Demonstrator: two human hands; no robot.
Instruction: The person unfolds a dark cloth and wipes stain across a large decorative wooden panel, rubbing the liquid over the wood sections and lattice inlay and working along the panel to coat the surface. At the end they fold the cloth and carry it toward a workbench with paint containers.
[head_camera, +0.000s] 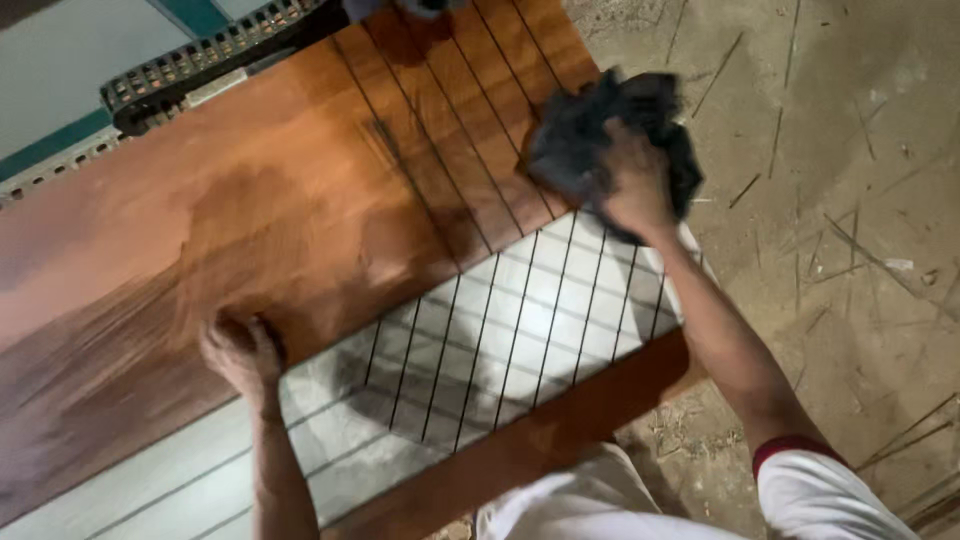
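A long wooden board (300, 190) lies across the view, its upper part stained reddish brown and its lower part a pale white panel (540, 320) crossed by thin dark grooves. My right hand (632, 185) is shut on a dark crumpled cloth (580, 130) and presses it on the board near its right edge, where stained and pale areas meet. My left hand (240, 352) rests flat, fingers bent, on the stained surface at the lower left, beside the pale strip.
A black cable chain (190, 62) and a teal and grey machine frame (60, 90) run behind the board at upper left. Dusty concrete floor (840, 200) with scattered thin wood slivers lies to the right. A stained strip (520, 450) edges the board near me.
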